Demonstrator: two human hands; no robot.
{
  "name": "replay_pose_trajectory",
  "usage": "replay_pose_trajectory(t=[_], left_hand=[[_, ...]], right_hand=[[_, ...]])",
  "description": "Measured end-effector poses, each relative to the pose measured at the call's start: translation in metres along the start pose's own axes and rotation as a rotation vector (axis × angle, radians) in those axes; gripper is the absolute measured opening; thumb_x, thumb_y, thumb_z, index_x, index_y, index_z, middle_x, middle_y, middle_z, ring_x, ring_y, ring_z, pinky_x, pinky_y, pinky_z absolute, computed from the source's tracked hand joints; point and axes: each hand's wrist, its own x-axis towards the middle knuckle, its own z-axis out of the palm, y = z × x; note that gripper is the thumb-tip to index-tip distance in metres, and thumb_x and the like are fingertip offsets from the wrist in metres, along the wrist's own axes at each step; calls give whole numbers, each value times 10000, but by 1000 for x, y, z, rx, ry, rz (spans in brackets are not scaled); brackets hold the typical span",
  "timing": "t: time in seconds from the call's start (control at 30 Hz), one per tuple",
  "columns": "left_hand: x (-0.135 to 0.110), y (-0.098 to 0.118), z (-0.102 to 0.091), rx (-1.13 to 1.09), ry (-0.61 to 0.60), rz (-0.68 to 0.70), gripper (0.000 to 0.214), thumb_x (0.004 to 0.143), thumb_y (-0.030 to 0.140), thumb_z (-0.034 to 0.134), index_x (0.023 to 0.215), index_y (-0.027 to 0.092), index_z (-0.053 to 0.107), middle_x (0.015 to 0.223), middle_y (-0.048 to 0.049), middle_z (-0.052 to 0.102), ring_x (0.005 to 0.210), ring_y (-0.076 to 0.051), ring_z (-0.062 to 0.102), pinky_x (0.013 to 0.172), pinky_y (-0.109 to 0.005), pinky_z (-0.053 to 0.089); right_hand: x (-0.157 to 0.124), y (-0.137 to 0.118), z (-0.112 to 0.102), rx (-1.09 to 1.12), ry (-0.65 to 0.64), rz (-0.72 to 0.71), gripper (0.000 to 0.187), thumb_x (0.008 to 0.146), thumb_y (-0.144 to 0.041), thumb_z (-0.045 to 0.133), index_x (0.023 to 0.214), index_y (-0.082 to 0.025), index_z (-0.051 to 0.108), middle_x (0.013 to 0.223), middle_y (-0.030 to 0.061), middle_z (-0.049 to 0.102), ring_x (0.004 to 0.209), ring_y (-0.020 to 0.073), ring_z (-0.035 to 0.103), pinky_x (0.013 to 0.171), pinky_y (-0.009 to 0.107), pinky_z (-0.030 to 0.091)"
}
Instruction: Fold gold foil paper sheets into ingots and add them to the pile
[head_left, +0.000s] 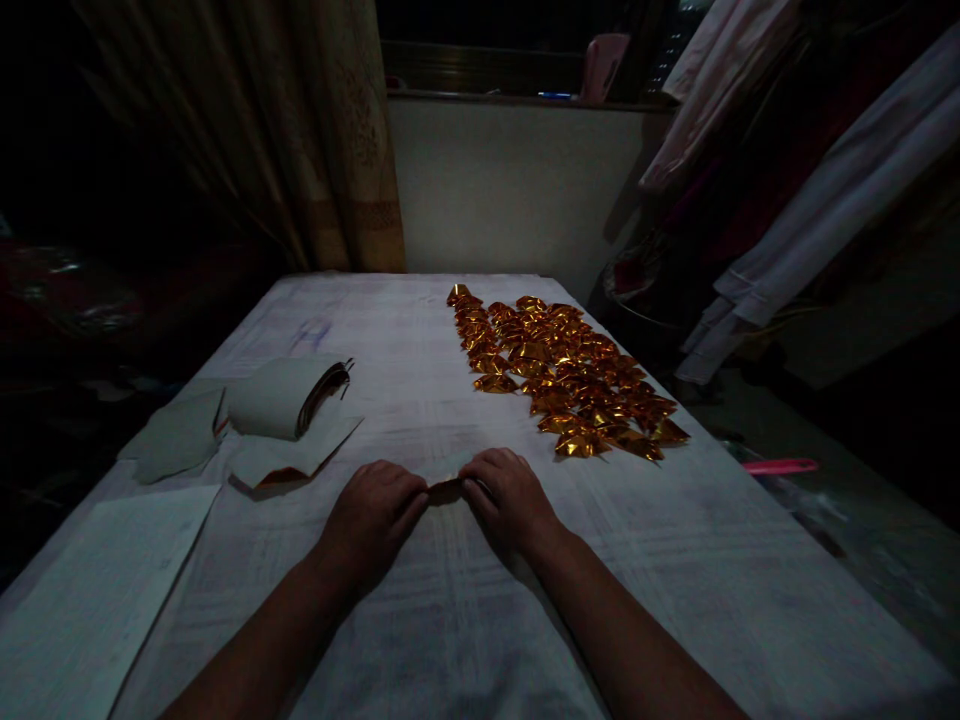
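Observation:
Between my hands, low over the table's middle, is a small strip of folded paper, pale on top and darker along its near edge. My left hand pinches its left end with fingers closed. At the right end my right hand grips it the same way. To the left lies a curled stack of paper sheets, pale outside with dark edges. A loose curled sheet, showing orange beneath, rests in front of it. Many shiny gold folded-foil pieces are spread in rows to the right.
A pale cloth covers the table. Another pale sheet and a large flat white sheet lie at the left. A curtain hangs behind. Clothes hang at the right, above a pink-handled object. A pink cup stands on the sill.

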Motion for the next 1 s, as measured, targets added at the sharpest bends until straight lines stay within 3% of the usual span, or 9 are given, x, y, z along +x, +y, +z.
replay_pose_trajectory(t=[0.27,0.6,0.83,1.0], left_hand=[[0,9,-1,28,-6,-85,308,1003,342,453,811,198,647,822,-45,636,802,-216,562,770,-378,432],[1,13,-2,121,-28,-122,307,1002,321,463,770,195,620,792,-47,613,762,-219,541,742,-377,419],[0,17,4,258,15,-103,377,1035,336,410,746,196,607,756,-53,592,751,-224,530,740,-384,405],[1,19,6,306,-29,-164,296,1001,291,491,756,186,621,800,-66,601,803,-242,538,749,-386,404]], right_hand=[[5,-6,1,-112,23,97,122,948,-293,646,851,-230,682,891,27,653,896,202,556,791,330,362],[8,-10,-5,-211,-23,140,177,949,-313,656,802,-215,675,882,38,648,889,213,562,768,330,345],[11,-13,-1,-223,11,200,202,901,-328,719,748,-213,653,849,40,645,879,224,559,763,341,336],[10,-15,1,-240,44,237,190,876,-335,746,774,-204,653,864,40,647,890,226,559,771,340,336]])
